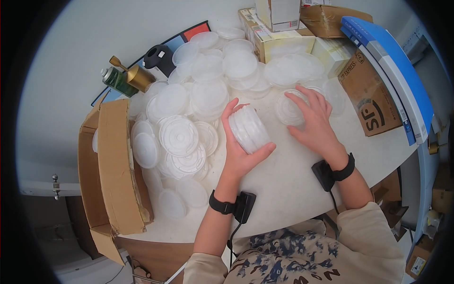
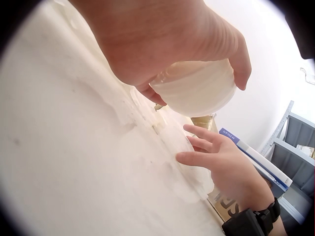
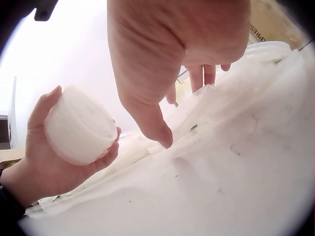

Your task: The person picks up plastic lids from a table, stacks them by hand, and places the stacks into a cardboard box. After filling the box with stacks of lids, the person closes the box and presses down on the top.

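A stack of translucent round plastic lids stands tilted in my left hand, gripped between the thumb on one side and the fingers on the other. In the right wrist view the same stack shows its pale side, with the fingers wrapped behind it. My right hand reaches over a single lid on the table, fingers and thumb spread about its edge. The thumb is low by the tabletop in the right wrist view. Loose lids lie heaped beyond and left of the left hand.
An open cardboard box stands at the left edge of the white table. Behind the heap are a green bottle and a brass-coloured pot. Cartons and blue binders line the right side.
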